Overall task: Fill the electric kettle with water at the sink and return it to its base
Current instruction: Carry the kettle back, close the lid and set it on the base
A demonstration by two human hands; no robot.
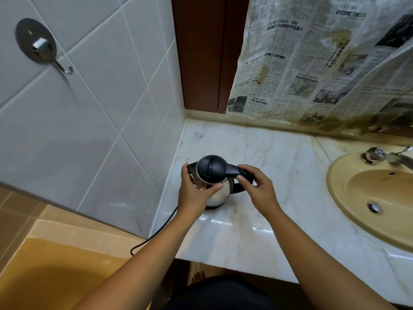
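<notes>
Fingers [244, 169] of both hands closed round the electric kettle [220, 194].
Grips the black handle [232, 170] with the right hand [259, 191], at 3 o'clock of the closed lid [212, 167]; clasps the steel body with the left hand [195, 193] at 9 o'clock, thumb across the front. Stands upright on the marble table [268, 148] near the tiled wall [89, 108], well apart from the sink [362, 193] at 3 o'clock. Trails a black cord [159, 230] off the table edge toward 7 o'clock.

Open marble counter [279, 166] runs from the kettle [220, 191] right to the sink [337, 189]; the tiled wall [100, 121] crowds the kettle's left, and the tap [384, 156] juts over the sink's far rim
</notes>
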